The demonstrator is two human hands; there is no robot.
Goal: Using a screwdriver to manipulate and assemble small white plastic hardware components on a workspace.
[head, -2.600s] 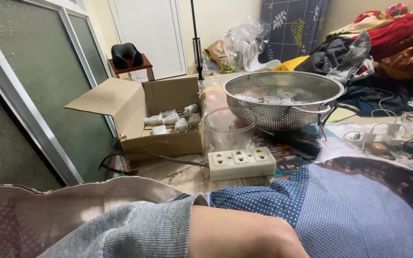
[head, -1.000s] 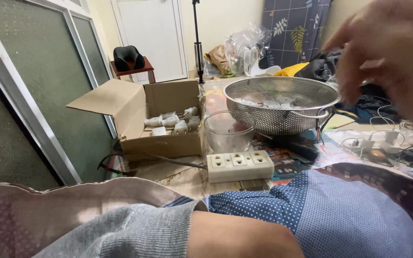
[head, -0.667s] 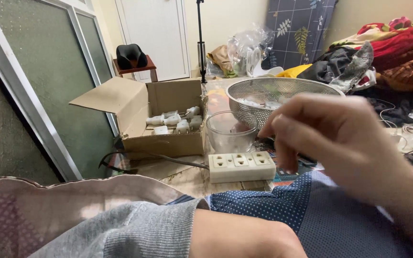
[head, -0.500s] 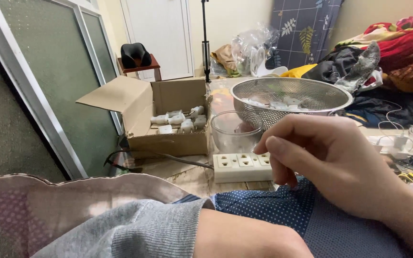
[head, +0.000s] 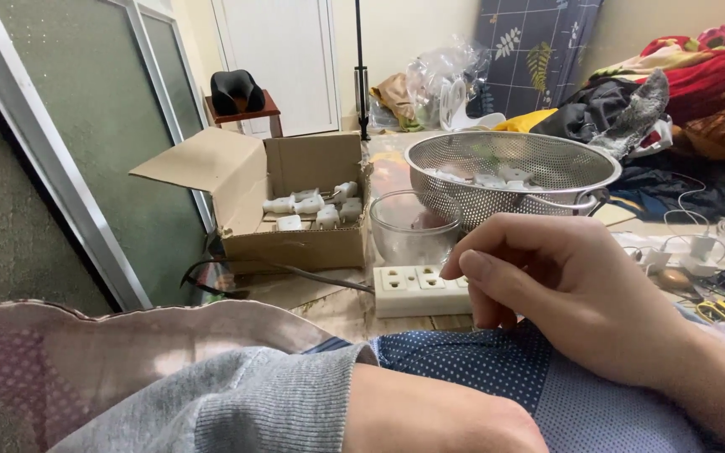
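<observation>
Head view: right hand (head: 572,294) curled loosely, holding nothing I can see; left hand out of frame.
White plugs already fill the cardboard box (head: 295,201) left of the metal colander (head: 509,176), which has more inside.

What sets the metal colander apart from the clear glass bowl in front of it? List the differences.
The metal colander is perforated steel and opaque; the glass bowl is smooth and see-through. The colander is wider and stands higher, with a wire handle at its right side; the bowl is smaller and has no handle. White parts lie in the colander, while the bowl looks empty. Both are round, upright and open-topped, close behind the white power strip.
</observation>
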